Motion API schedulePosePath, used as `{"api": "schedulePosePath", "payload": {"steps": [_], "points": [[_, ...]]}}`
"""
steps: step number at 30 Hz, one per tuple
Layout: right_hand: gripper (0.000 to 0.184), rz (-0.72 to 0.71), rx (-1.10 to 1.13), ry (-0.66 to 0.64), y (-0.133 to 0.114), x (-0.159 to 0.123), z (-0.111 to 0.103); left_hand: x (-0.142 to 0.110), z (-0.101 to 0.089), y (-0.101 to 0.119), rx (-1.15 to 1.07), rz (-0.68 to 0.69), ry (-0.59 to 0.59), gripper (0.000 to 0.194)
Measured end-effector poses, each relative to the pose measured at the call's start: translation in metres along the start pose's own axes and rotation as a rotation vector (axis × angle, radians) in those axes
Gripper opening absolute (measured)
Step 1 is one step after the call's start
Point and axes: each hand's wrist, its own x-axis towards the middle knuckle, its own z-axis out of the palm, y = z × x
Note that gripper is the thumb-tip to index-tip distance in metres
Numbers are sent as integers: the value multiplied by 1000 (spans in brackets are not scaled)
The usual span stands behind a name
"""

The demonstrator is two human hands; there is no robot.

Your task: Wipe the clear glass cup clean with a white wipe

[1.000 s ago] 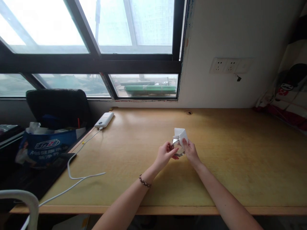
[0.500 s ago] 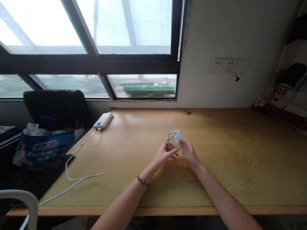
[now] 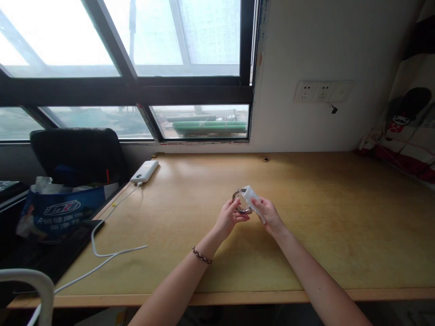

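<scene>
Above the middle of the wooden desk, my left hand [image 3: 227, 218] grips a shiny metal bangle [image 3: 243, 211] by its left and lower side, thumb inside the ring. It may be more than one ring; I cannot tell. My right hand [image 3: 270, 215] pinches a white tissue [image 3: 250, 195], folded over the right side of the bangle and touching it. That side of the ring is hidden under the tissue. A braided bracelet [image 3: 201, 256] circles my left wrist.
A white power bank [image 3: 145, 171] lies at the desk's [image 3: 340, 217] left edge, its white cable [image 3: 93, 240] trailing forward. Left of the desk are a dark chair [image 3: 78, 154] and a blue bag [image 3: 64, 213]. A wall socket [image 3: 322, 92] is at the back right.
The bangle has turned in my hands, its opening now facing me more. My left thumb has moved up into the ring, and the tissue has shifted slightly lower on its right side.
</scene>
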Motion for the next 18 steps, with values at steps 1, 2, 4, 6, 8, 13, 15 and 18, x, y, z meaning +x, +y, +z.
{"api": "schedulePosePath", "payload": {"steps": [1, 2, 4, 6, 8, 13, 15, 18], "points": [[33, 9, 0, -13, 0, 0, 0, 0, 1, 0, -87, -29, 14, 32], [33, 18, 4, -18, 1, 0, 1, 0, 2, 0, -170, -59, 18, 32], [33, 25, 15, -8, 3, -1, 2, 0, 4, -1, -298, -117, -3, 33], [32, 28, 30, 0, 5, -1, 2, 0, 5, -2, -338, -168, -51, 36], [31, 29, 57, -1, 6, -1, 0, 0, 6, -3, -287, -230, -103, 41], [25, 19, 160, -7, 3, 2, -8, -3, 4, -2, -91, -178, -149, 41], [24, 28, 203, 6, 2, 3, -10, -5, 5, -1, -43, -126, -158, 37], [24, 67, 212, 44, 2, 4, -11, -10, 7, 1, 40, -77, -189, 50]]}}
